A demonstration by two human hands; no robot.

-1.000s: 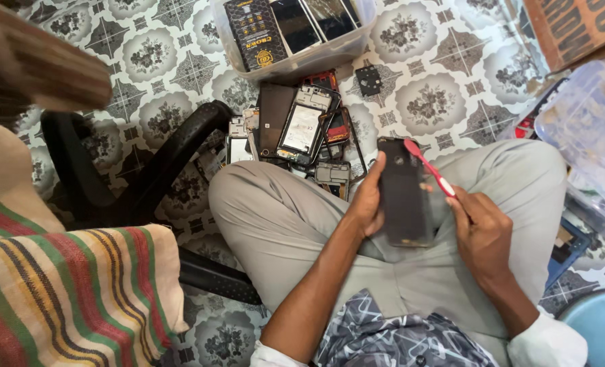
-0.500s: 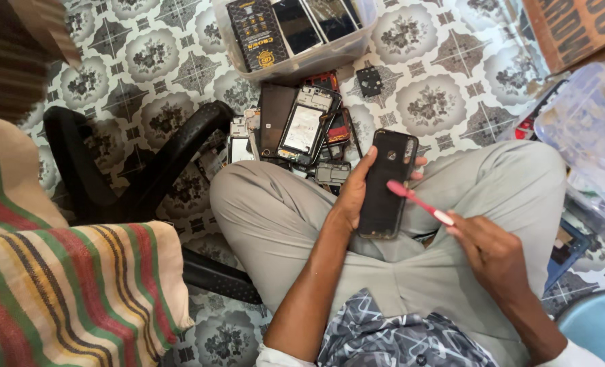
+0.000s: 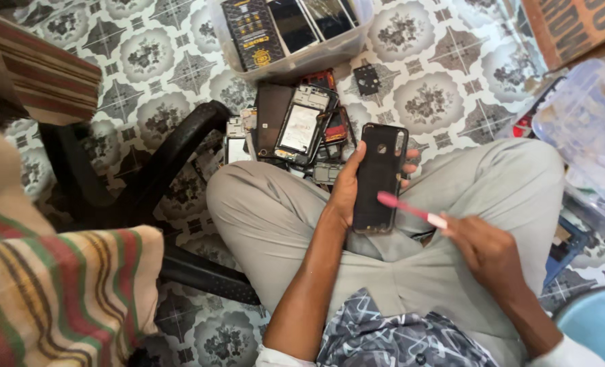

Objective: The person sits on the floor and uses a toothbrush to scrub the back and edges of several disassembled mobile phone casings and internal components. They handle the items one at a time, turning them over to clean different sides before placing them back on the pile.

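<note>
I sit cross-legged on a patterned tile floor in grey trousers. My left hand [image 3: 346, 187] grips a black phone back cover [image 3: 378, 175] upright over my lap, camera holes at its top. My right hand [image 3: 487, 250] holds a pink and white brush-like tool [image 3: 411, 209], its pink tip touching the lower right of the cover. In front of my knees lies a pile of opened phones and parts [image 3: 302, 132].
A clear plastic box [image 3: 295, 64] with dark phone packages stands at the top. A black chair base [image 3: 159, 170] and striped cloth [image 3: 64, 292] fill the left. A clear lidded tub [image 3: 591, 129] and a blue container [image 3: 598, 326] sit at the right.
My left hand has lifted the black cover up and away from my body. My right hand has drawn back to the right, and the pink tool now lies nearly level against the cover.
</note>
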